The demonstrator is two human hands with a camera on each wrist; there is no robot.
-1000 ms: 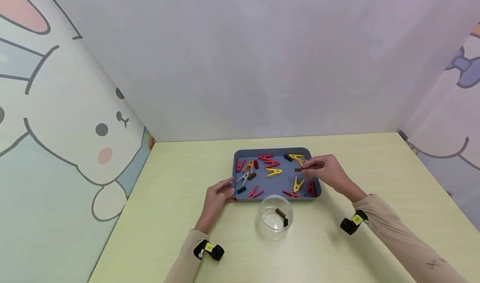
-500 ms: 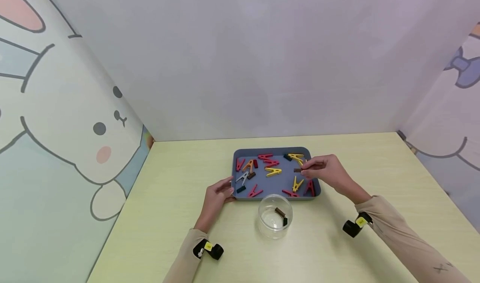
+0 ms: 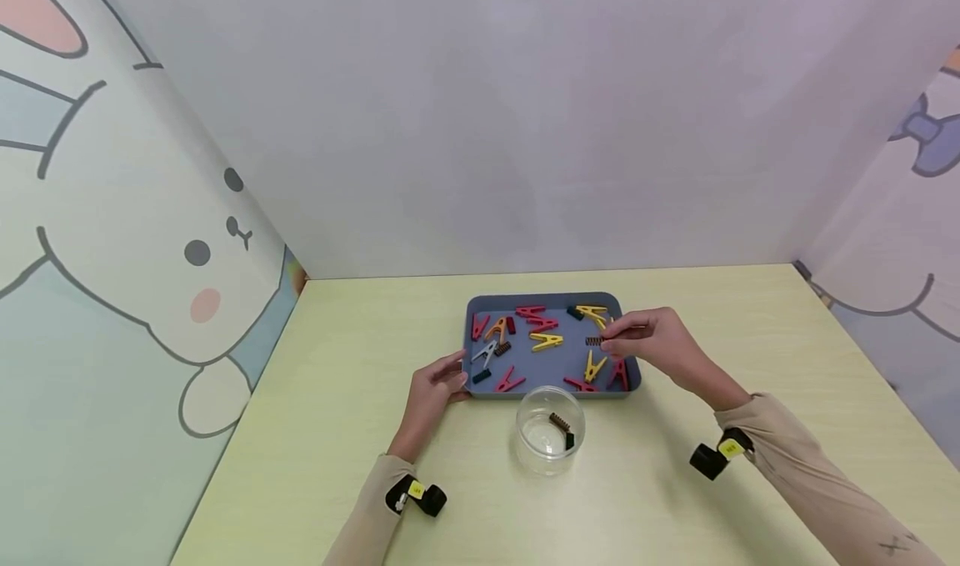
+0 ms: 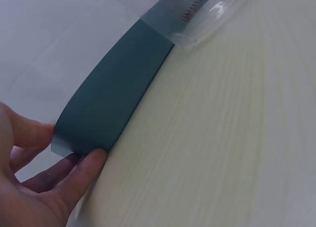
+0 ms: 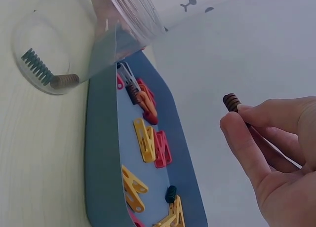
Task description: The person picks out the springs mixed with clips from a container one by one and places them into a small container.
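Between thumb and fingertips, the right hand [image 3: 654, 345] pinches a brown spring [image 3: 595, 341] above the right part of a blue-grey tray [image 3: 555, 374]; the right wrist view shows the spring [image 5: 231, 102] jutting from the fingertips. The left hand [image 3: 432, 395] grips the tray's left end, and in the left wrist view its fingers hold the tray wall [image 4: 111, 89] at the corner. Red, yellow, orange and grey clips lie in the tray with several springs, among them a yellow clip [image 3: 547, 342] and a dark spring [image 3: 482, 376].
Just in front of the tray stands a clear round container [image 3: 550, 458] with a brown spring [image 3: 559, 422] and a dark green spring [image 3: 569, 440] inside. A pale wooden table [image 3: 360, 333] lies under everything, with a plain wall behind and printed walls at both sides.
Both hands keep their grips and hardly move. The right wrist and forearm have shifted slightly right and down, while the pinched spring stays over the tray.
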